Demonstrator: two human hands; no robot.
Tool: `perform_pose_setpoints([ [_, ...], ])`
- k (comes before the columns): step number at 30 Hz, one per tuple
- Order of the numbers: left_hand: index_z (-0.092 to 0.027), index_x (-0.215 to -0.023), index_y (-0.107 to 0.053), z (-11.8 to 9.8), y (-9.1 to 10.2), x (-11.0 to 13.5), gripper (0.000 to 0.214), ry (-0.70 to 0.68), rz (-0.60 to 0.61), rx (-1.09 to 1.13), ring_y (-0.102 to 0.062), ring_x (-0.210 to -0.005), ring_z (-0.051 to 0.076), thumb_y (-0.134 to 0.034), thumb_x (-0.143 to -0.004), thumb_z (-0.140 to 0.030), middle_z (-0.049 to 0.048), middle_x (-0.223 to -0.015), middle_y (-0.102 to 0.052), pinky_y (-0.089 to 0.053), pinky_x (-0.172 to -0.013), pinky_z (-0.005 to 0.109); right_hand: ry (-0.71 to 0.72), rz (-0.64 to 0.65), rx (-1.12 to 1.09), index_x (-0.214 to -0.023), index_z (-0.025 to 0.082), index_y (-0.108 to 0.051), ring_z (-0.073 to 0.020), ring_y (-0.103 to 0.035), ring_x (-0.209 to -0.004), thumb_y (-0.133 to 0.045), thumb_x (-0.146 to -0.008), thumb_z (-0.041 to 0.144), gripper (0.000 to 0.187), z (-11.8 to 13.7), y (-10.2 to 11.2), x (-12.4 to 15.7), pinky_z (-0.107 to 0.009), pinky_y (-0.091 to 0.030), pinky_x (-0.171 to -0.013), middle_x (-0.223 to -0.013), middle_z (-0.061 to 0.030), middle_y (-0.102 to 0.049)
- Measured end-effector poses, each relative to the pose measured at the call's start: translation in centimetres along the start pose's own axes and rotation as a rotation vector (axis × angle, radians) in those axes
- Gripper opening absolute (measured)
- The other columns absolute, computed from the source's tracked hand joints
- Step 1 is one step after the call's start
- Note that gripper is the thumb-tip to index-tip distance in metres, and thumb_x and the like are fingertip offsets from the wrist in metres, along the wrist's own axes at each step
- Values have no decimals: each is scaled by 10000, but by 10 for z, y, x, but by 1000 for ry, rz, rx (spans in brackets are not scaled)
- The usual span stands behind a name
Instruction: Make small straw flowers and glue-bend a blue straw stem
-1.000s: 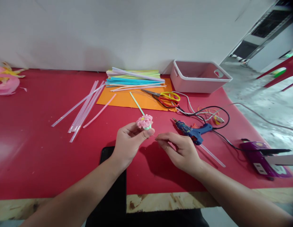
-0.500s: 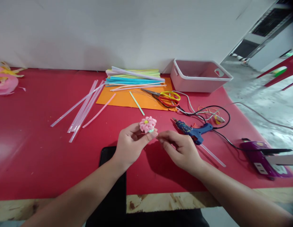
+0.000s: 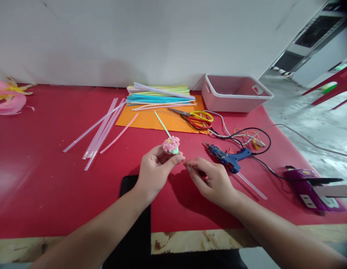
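Left hand (image 3: 155, 172): ours is curled, thumb and fingers pinching a pink flower (image 3: 171, 143).
Pink flower: it stands above our left hand, yellow at the centre, pale green beneath the petals.
Right hand (image 3: 214, 181): our thumb and forefinger are drawn together just beside the left hand; we cannot tell whether they grip anything.
Green strip (image 3: 162, 124): we see it beyond the flower, partly on the orange sheet (image 3: 127, 120).
Black slab (image 3: 143, 222): partly hidden by our left forearm.
Glue gun (image 3: 232, 163): lying on the red table (image 3: 50, 186) near our right hand, a translucent stick (image 3: 252, 186) jutting from its back.
Scissors (image 3: 187, 113): partly on the orange sheet.
Strip bundle (image 3: 162, 98): behind the scissors.
Pink bin (image 3: 232, 102): right of the bundle.
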State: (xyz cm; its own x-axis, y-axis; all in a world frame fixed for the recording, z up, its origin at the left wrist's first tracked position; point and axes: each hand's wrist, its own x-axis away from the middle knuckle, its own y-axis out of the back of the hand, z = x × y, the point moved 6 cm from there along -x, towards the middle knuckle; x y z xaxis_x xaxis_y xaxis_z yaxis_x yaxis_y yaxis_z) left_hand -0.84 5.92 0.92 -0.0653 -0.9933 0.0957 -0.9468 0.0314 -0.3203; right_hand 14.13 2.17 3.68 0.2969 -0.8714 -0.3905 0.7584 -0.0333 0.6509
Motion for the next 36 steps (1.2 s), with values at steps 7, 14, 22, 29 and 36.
perform_pose_setpoints([
  [7,-161,-827,-703,7,2,-6,230,110,45,48,-687,-721,104,-864,-670,-208,-14,-761,-735,-571,-729,213,-18,50,29,-913,186,-591,-111,-597,-595,-491,-900,117,121,-4,-9,-1,-209,-474,-602,-704,-4,-655],
  [14,-161,-892,-676,12,12,-12,323,186,-37,63,-702,-716,126,-866,-677,-310,-1,-783,-707,-592,-670,233,-40,-95,275,-942,214,-639,-204,-658,-810,-574,-928,222,67,-10,32,13,-341,-534,-779,-840,-61,-706],
  [22,-172,-812,-734,6,10,-8,195,49,48,-67,-712,-814,200,-841,-696,-285,60,-840,-749,-598,-830,340,-221,23,637,-1249,252,-669,-292,-657,-1121,-408,-888,131,462,-97,96,65,-499,-550,-938,-1307,-117,-667],
  [29,-202,-839,-799,-10,7,-10,114,-127,135,-214,-703,-886,252,-793,-726,-219,105,-913,-755,-568,-880,383,-262,3,564,-976,226,-724,-209,-721,-1005,-421,-814,73,377,-110,106,41,-337,-583,-914,-1082,-82,-750],
  [36,-209,-779,-790,-37,8,-8,76,-156,100,-277,-713,-902,263,-800,-703,-208,97,-896,-779,-559,-907,386,-299,8,610,-875,208,-749,-256,-743,-912,-445,-684,38,397,-119,128,24,-376,-604,-821,-980,-109,-773],
])
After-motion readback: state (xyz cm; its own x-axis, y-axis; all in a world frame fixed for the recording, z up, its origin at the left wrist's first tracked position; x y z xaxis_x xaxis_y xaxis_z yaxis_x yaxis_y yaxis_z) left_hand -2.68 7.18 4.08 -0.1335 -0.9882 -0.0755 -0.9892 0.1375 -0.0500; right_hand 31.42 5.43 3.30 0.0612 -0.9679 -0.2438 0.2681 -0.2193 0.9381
